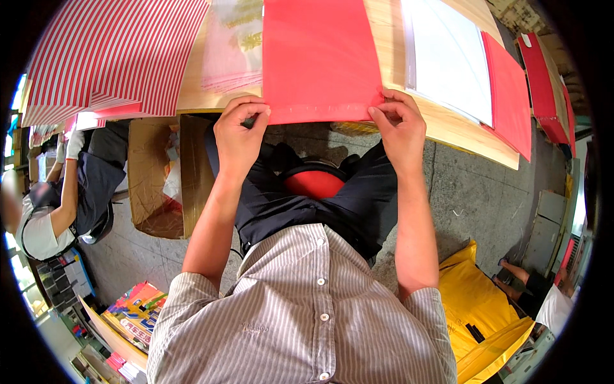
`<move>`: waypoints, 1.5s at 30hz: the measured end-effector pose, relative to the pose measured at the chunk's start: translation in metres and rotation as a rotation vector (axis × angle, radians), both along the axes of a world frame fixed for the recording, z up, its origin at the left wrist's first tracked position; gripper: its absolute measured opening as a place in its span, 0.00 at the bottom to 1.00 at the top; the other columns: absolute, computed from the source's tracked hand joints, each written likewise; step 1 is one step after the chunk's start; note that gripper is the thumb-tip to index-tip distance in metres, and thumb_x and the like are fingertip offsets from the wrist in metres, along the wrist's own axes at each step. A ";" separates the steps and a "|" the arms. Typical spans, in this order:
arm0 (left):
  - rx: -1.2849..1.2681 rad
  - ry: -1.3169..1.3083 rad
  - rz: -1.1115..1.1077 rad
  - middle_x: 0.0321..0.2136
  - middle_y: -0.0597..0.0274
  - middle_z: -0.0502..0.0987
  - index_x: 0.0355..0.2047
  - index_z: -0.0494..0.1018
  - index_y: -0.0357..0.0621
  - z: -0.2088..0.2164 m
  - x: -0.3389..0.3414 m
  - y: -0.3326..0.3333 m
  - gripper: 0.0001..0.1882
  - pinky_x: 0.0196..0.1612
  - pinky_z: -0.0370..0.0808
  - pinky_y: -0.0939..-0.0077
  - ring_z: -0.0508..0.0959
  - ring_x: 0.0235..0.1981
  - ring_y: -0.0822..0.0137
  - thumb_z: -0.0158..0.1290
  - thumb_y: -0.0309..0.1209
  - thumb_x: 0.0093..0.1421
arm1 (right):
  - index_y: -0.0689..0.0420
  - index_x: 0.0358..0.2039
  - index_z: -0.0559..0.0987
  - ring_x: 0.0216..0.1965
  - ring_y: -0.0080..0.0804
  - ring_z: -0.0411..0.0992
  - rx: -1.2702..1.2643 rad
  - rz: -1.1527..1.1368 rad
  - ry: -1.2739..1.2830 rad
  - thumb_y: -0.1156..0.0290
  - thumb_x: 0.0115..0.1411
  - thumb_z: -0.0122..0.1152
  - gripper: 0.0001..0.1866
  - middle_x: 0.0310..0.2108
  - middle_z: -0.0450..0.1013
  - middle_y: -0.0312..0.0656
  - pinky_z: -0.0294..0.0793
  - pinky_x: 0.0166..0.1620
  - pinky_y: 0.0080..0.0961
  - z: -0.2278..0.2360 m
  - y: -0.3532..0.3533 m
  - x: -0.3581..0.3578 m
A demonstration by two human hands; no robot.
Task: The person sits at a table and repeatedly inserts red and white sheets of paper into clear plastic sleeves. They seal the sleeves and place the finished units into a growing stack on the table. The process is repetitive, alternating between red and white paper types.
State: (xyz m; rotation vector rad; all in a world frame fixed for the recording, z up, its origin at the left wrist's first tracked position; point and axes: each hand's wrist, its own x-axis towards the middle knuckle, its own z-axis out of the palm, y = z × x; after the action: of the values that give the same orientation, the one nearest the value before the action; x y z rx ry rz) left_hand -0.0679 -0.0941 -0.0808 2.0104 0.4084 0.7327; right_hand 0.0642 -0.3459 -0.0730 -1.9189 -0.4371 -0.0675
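Note:
A flat red sheet (320, 57) lies on the wooden table in front of me, its near edge overhanging the table's front edge slightly. A narrow paler strip with small marks runs along that near edge. My left hand (243, 134) pinches the near left corner between thumb and fingers. At the near right corner, my right hand (401, 134) has the same kind of pinch. Left of the red sheet lies a stack of clear plastic sleeves (231, 48), partly covered by it.
Red-and-white striped sheets (121, 57) cover the table's left side. White sheets (448, 61) lie on the right, over red ones (510, 96). An opened cardboard box (197, 169) stands below the table. A gloved co-worker (57, 211) is at far left. Yellow sacking (483, 307) lies at lower right.

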 end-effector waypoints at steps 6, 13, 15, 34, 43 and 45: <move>-0.159 0.000 -0.040 0.45 0.59 0.75 0.39 0.77 0.34 -0.003 0.002 0.003 0.12 0.42 0.77 0.80 0.79 0.40 0.71 0.58 0.13 0.55 | 0.65 0.34 0.79 0.39 0.37 0.77 -0.167 -0.151 -0.071 0.78 0.55 0.67 0.07 0.46 0.75 0.46 0.78 0.39 0.27 0.005 0.002 0.005; -0.094 0.090 -0.016 0.48 0.57 0.74 0.42 0.77 0.35 0.005 -0.005 0.009 0.13 0.43 0.77 0.78 0.78 0.45 0.68 0.56 0.14 0.56 | 0.63 0.42 0.76 0.42 0.43 0.76 -0.160 -0.284 -0.206 0.82 0.56 0.62 0.12 0.45 0.75 0.47 0.79 0.41 0.29 -0.006 -0.010 0.002; 0.214 0.065 0.039 0.48 0.55 0.75 0.42 0.77 0.36 0.009 -0.012 0.005 0.12 0.47 0.76 0.73 0.78 0.46 0.62 0.57 0.16 0.56 | 0.62 0.46 0.78 0.48 0.46 0.75 -0.156 -0.283 -0.283 0.83 0.57 0.59 0.16 0.49 0.75 0.48 0.76 0.49 0.34 -0.008 -0.019 -0.007; 0.840 0.044 -0.254 0.52 0.55 0.78 0.49 0.78 0.39 -0.007 -0.003 -0.004 0.20 0.63 0.71 0.61 0.75 0.57 0.58 0.53 0.20 0.54 | 0.65 0.46 0.80 0.55 0.49 0.73 -0.221 0.015 -0.518 0.74 0.61 0.57 0.14 0.50 0.77 0.50 0.67 0.60 0.42 -0.013 -0.025 -0.055; 0.839 -0.119 -0.233 0.43 0.56 0.82 0.39 0.80 0.38 0.031 0.010 -0.007 0.17 0.54 0.78 0.64 0.81 0.49 0.59 0.53 0.18 0.47 | 0.66 0.46 0.76 0.33 0.31 0.79 0.819 0.200 0.975 0.61 0.68 0.59 0.18 0.40 0.79 0.49 0.77 0.31 0.22 0.003 0.041 -0.054; 0.864 -0.116 -0.237 0.43 0.57 0.82 0.39 0.81 0.39 0.034 0.012 -0.005 0.17 0.54 0.78 0.64 0.81 0.49 0.59 0.53 0.18 0.48 | 0.66 0.44 0.77 0.29 0.33 0.80 0.812 0.141 1.001 0.62 0.68 0.59 0.17 0.39 0.79 0.51 0.78 0.26 0.23 0.010 0.052 -0.047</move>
State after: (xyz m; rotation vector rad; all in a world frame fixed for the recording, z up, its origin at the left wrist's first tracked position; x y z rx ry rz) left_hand -0.0555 -0.0993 -0.0466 2.7238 -0.2767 0.9661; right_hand 0.0170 -0.2938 -0.0625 -0.9296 0.1443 0.6821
